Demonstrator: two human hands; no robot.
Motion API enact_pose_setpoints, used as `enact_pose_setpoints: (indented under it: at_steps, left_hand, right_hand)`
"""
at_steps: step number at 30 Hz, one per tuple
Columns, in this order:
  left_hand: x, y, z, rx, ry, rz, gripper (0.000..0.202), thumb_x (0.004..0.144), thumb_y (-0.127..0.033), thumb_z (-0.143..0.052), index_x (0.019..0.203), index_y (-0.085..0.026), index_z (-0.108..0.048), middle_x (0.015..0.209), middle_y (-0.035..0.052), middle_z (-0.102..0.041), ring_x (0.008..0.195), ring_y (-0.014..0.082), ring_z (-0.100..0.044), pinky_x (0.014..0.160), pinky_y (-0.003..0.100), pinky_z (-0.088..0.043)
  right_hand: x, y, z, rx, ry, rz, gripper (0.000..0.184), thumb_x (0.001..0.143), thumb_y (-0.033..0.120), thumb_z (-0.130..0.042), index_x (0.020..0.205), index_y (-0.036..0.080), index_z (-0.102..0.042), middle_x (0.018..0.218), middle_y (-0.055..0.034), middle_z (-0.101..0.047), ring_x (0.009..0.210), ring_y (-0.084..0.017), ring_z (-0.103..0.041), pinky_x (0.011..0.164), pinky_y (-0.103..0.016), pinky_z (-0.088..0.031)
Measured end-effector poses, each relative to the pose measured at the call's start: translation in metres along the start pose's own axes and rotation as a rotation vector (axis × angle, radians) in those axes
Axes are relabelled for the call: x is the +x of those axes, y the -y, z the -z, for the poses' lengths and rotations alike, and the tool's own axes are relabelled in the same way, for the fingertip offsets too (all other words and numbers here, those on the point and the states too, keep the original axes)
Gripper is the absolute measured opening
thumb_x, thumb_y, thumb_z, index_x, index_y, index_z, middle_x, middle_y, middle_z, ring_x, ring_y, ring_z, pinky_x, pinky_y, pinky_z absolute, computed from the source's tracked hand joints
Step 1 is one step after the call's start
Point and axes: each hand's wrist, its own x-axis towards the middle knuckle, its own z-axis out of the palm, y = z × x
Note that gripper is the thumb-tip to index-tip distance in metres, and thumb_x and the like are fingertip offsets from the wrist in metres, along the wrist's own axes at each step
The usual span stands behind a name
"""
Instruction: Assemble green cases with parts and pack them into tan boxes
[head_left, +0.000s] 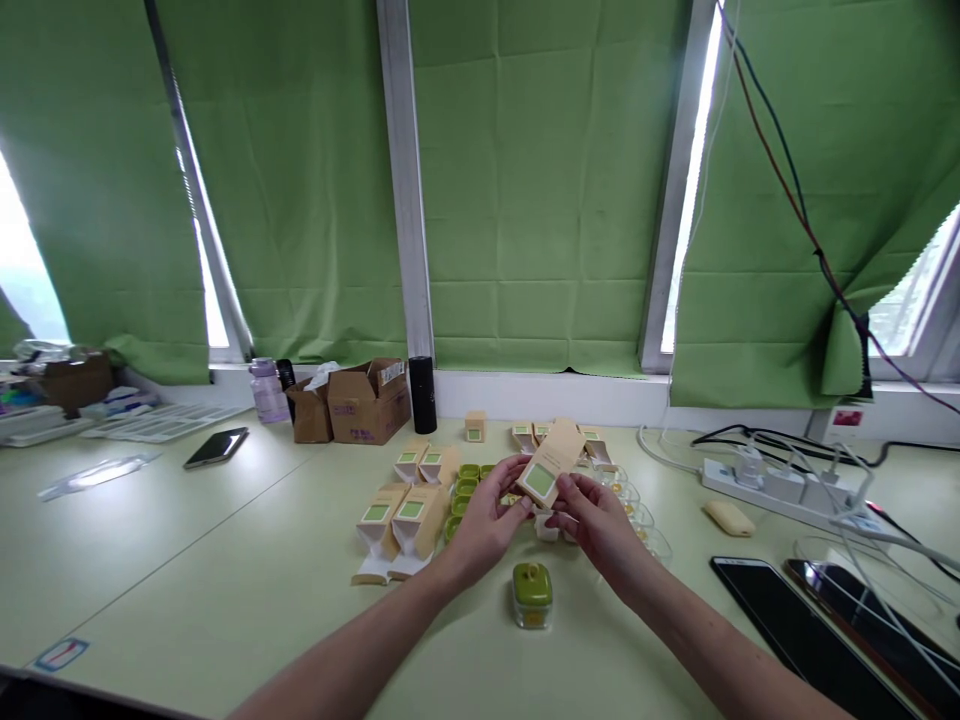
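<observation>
A flattened-looking kraft paper box (553,462) with a green label is held up above the table between both hands. My left hand (487,515) grips its left edge, and my right hand (596,520) grips the lower right edge. Below them stands a small glass jar (532,597) with a green lid and knob. To the left lie several kraft boxes (420,515) with their white inner flaps open. Green lids (463,490) are lined up beside the left hand. Clear glass jars (641,515) with yellow marks sit behind the right hand, which partly hides them.
One closed kraft box (475,427) stands toward the back. Cardboard cartons (371,402), a black cylinder (422,395) and a purple bottle (268,390) line the window side. At right are a power strip (780,490), loose cables and dark phones or tablets (795,620).
</observation>
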Motion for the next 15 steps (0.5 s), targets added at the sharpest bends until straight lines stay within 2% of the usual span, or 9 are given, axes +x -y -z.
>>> enact_pose_setpoints:
  at_steps: [5, 9, 15]
  left_hand:
    - [-0.0039, 0.0056, 0.0003, -0.031, -0.003, -0.016, 0.047, 0.096, -0.031, -0.073, 0.139, -0.022, -0.057, 0.145, 0.0182, -0.064, 0.136, 0.0341, -0.06, 0.104, 0.043, -0.056]
    - [-0.0068, 0.0052, 0.0007, -0.034, 0.013, -0.011, 0.053, 0.095, -0.038, -0.075, 0.141, -0.023, -0.055, 0.145, 0.0188, -0.064, 0.134, 0.0344, -0.061, 0.107, 0.044, -0.053]
    - [-0.0083, 0.0058, 0.0028, 0.035, 0.016, -0.03, 0.055, 0.096, -0.046, -0.074, 0.141, -0.023, -0.053, 0.145, 0.0189, -0.063, 0.136, 0.0355, -0.059, 0.109, 0.047, -0.05]
  right_hand:
    - [-0.0004, -0.0032, -0.0018, -0.05, 0.004, 0.019, 0.053, 0.07, 0.062, -0.094, 0.095, 0.019, -0.076, 0.089, -0.0044, -0.075, 0.073, -0.016, -0.068, 0.061, -0.027, -0.057]
    - [-0.0014, -0.0018, -0.0025, -0.068, 0.01, 0.025, 0.057, 0.066, 0.063, -0.096, 0.096, 0.018, -0.076, 0.087, -0.0046, -0.075, 0.074, -0.017, -0.069, 0.058, -0.027, -0.056]
    - [-0.001, -0.0036, -0.0013, -0.065, 0.036, 0.031, 0.057, 0.068, 0.061, -0.096, 0.102, 0.019, -0.078, 0.1, -0.0081, -0.078, 0.079, -0.018, -0.07, 0.058, -0.026, -0.057]
